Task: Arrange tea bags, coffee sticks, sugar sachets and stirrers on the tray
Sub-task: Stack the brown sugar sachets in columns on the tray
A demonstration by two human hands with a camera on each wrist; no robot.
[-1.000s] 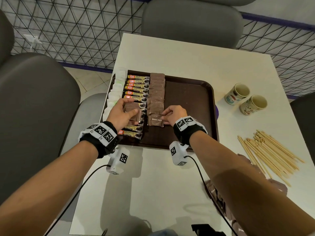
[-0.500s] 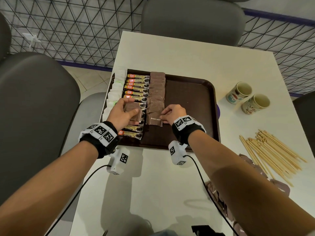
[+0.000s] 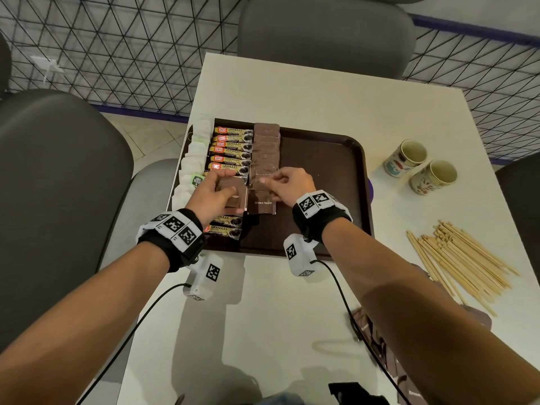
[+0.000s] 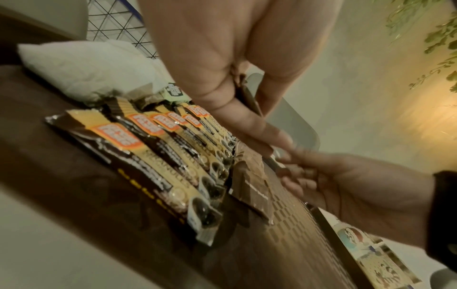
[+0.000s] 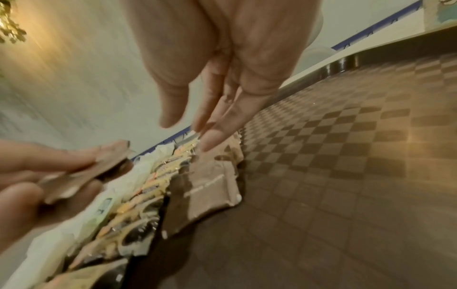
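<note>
Brown tray (image 3: 327,171): it lies on the white table (image 3: 306,97) in front of you, its right half bare.
Tea bags (image 3: 190,159): white, in a column along the tray's left edge.
Coffee sticks (image 3: 232,149): a column just right of the tea bags, running toward you under your left hand.
Sugar sachets (image 3: 266,147): a brown overlapping column just right of the coffee sticks; the nearest one reads "Brown Sugar".
Your left hand (image 3: 211,197): thumb and fingers clamped on a small stack of brown sachets (image 3: 230,190), held above the coffee sticks.
Your right hand (image 3: 287,184): over the near end of the sugar column, fingers extended and relaxed, thumb apart, gripping nothing; the right wrist view shows a fingertip (image 5: 210,140) pointing down at the column, but you cannot tell whether it touches.
Stirrers (image 3: 458,258): a loose wooden pile on the table, right of the tray, well apart from it.
Cups (image 3: 420,168): two patterned ones standing upright beyond the stirrers.
</note>
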